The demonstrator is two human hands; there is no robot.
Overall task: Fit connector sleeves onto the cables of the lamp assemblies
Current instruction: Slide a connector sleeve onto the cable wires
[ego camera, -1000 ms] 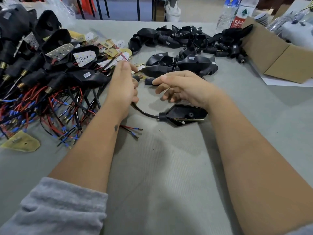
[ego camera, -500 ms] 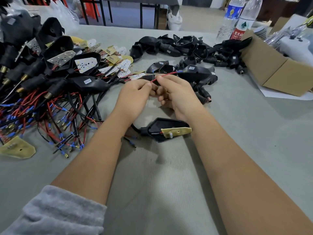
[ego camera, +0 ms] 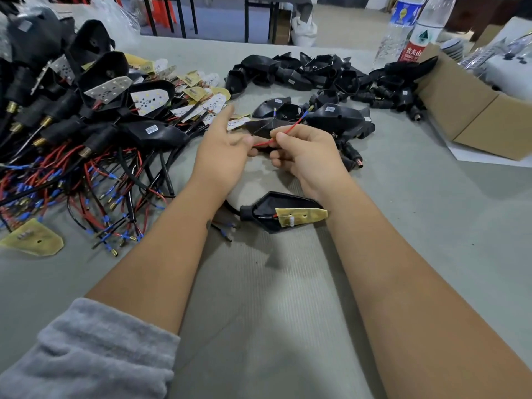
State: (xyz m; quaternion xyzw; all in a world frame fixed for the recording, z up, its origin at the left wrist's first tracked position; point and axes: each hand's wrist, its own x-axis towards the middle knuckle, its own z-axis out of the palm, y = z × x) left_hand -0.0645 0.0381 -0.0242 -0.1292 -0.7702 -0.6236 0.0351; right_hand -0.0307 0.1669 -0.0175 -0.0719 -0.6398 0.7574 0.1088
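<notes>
A grey table (ego camera: 431, 240) holds a heap of wired lamps (ego camera: 86, 133) at left. A black lamp housing (ego camera: 276, 211) lies between two bare forearms. Above it, the right hand (ego camera: 311, 156) pinches a thin red wire (ego camera: 285, 133); the left hand (ego camera: 221, 151) grips the wire's other end, forefinger stretched out.

lamp assembly (ego camera: 283, 212): black, on table | red wire (ego camera: 283, 135): raised, pinched | sleeve: possibly hidden
</notes>
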